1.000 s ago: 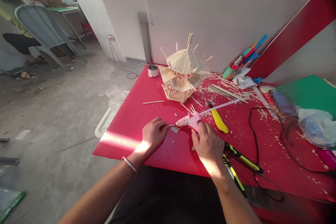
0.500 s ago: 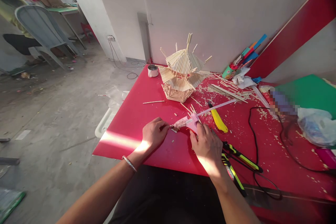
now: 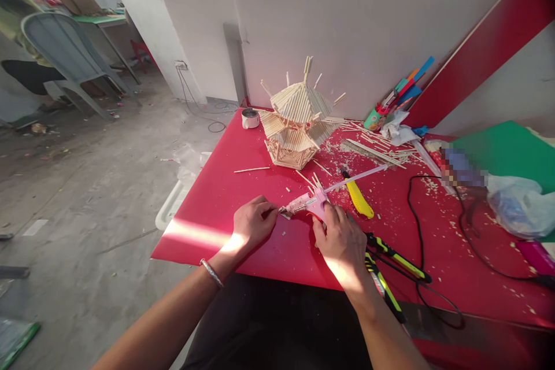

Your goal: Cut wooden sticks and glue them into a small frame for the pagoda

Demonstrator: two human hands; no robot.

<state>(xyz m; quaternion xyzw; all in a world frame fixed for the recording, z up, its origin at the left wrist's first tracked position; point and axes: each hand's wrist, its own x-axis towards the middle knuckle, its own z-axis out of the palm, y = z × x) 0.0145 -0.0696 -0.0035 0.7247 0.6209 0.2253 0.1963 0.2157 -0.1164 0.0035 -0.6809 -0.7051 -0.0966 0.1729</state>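
My right hand [image 3: 344, 236] is closed around the handle of a pink glue gun [image 3: 313, 203], its nozzle pointing left. A long clear glue stick [image 3: 358, 174] sticks out of its back end. My left hand [image 3: 255, 221] is pinched close to the nozzle; whatever its fingertips hold is too small to make out. Beyond the hands stands a pagoda-like model [image 3: 299, 118] built of thin wooden sticks, with two roof tiers and a base. A few loose sticks [image 3: 315, 181] lie between the model and the glue gun.
A yellow utility knife [image 3: 359, 198] and black-and-yellow pliers [image 3: 396, 260] lie on the red table [image 3: 208, 196] near my right hand. A white cup [image 3: 250, 118] stands at the back left, a pen holder [image 3: 375, 118] at the back right. A black cable [image 3: 420, 225] loops across the right side.
The whole view has shifted slightly. Both hands and the glue gun keep nearly the same position, with the nozzle still by the left fingertips.
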